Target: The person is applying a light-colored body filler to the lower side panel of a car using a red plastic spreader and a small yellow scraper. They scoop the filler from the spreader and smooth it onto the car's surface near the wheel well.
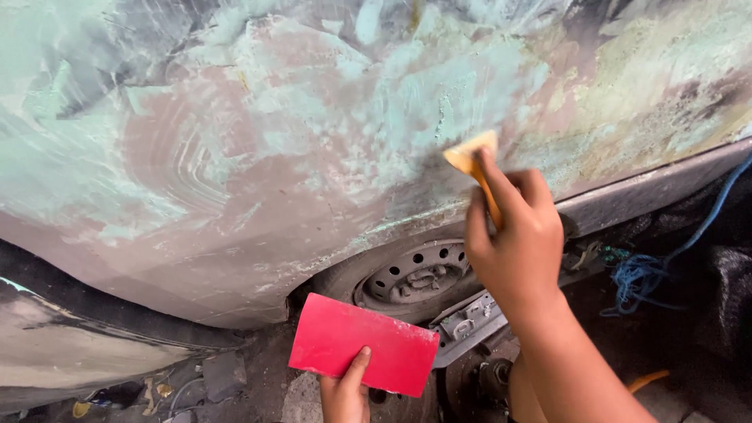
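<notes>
Both hands grip: right hand [517, 243] pinches a blurred yellow spreader [471, 153] — mostly finger-hidden; left hand [345, 392], cut off below, holds a red card [360, 352].

Right hand [517, 243] raised, fingers curled in a grip, forearm angled up. Left hand [345, 392] low, thumb up, pinching.
</notes>
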